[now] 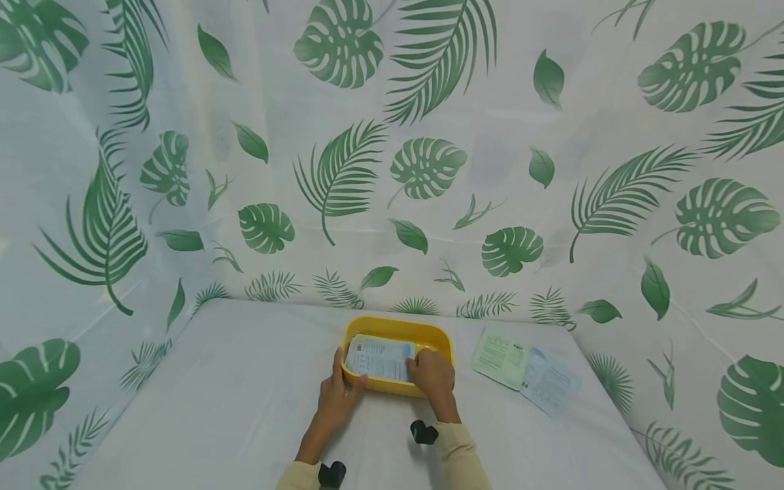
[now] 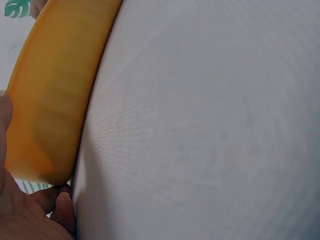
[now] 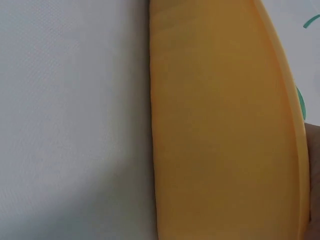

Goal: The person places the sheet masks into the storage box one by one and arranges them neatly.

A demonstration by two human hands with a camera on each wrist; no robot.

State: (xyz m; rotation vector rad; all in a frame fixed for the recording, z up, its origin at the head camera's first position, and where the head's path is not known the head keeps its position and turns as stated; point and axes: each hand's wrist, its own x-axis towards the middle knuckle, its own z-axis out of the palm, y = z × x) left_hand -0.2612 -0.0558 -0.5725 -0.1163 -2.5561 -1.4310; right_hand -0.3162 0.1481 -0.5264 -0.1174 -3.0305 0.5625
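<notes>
A yellow plastic bin (image 1: 392, 387) with rounded corners stands on the white table. Inside it lies a flat pale blue-and-white printed packet (image 1: 378, 356). My left hand (image 1: 335, 398) holds the bin's front left corner, thumb at the front rim and fingers along the left side. In the left wrist view, the fingers sit low against the bin's end. My right hand (image 1: 433, 376) reaches over the front right rim, its curled fingers at the packet's right end. The bin's wall (image 3: 225, 125) hides those fingertips in the right wrist view.
To the right of the bin, a light green packet (image 1: 500, 358) and a pale blue packet (image 1: 548, 384) lie flat, touching or overlapping at their edges. White sheeting with green leaf prints (image 1: 429, 167) hangs behind the table (image 1: 233, 395) and on both sides.
</notes>
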